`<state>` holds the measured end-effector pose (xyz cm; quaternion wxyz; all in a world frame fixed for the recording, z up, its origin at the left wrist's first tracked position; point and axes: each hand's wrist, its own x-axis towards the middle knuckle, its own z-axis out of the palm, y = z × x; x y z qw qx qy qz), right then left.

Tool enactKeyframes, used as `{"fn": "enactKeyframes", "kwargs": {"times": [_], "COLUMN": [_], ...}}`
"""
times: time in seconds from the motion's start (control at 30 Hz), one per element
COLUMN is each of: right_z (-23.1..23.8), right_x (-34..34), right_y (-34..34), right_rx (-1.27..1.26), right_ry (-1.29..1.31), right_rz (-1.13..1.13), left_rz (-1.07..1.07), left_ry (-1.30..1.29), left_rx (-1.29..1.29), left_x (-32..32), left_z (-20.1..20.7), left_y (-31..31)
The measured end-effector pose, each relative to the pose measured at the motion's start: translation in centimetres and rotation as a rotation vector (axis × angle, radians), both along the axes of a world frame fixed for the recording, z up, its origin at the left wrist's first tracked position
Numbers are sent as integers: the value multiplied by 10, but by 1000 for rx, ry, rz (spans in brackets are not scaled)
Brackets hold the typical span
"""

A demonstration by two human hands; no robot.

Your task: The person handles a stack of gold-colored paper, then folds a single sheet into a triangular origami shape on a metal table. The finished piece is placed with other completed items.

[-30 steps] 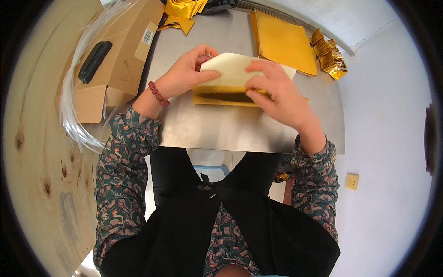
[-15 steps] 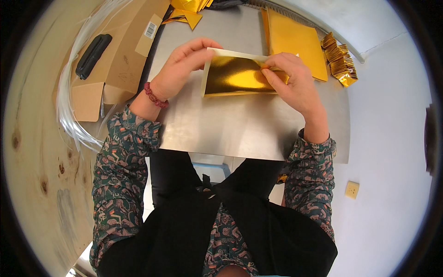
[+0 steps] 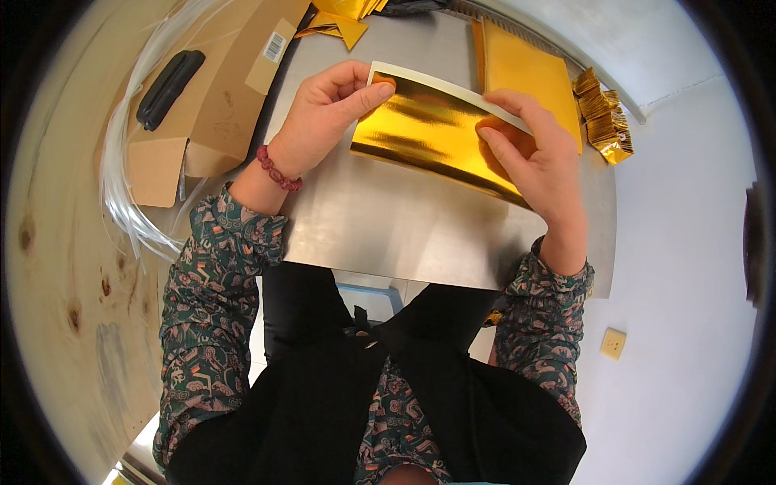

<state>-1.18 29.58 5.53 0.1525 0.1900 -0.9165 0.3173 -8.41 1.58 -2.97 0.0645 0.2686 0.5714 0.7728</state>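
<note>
Gripping one gold sheet point(image 3: 436, 125), seemingly part-folded, are the left hand point(image 3: 317, 115) and right hand point(image 3: 547, 158); toward the table's point(image 3: 380, 230) far-right corner, pleated pieces point(image 3: 601, 115) look finished, flat sheets point(image 3: 527, 65) unfolded.

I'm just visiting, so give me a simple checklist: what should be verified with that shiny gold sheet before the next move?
1. Left hand gripping the gold sheet: ok, thumb on its shiny face near the left end.
2. Right hand gripping it: ok, thumb on the shiny face toward the right end.
3. Sheet square to the near edge of the metal table: not ok, it slants, right end nearer the person.
4. Back of the sheet free of creases: cannot tell, it faces away.
5. Folded gold pieces clear of both hands: ok, they sit apart at the far right.
</note>
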Motion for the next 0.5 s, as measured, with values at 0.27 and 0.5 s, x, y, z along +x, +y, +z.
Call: {"fn": "enactKeyframes", "kwargs": {"times": [0.27, 0.5], "right_z": [2, 5], "right_x": [-2, 1], "right_y": [3, 1], "right_rx": [-111, -151], "right_ry": [-4, -66], "right_rz": [7, -21], "left_rz": [40, 31], "left_ry": [-36, -110], "left_rx": [14, 128], "left_x": [3, 5], "left_z": [0, -3], "left_y": [2, 4]}}
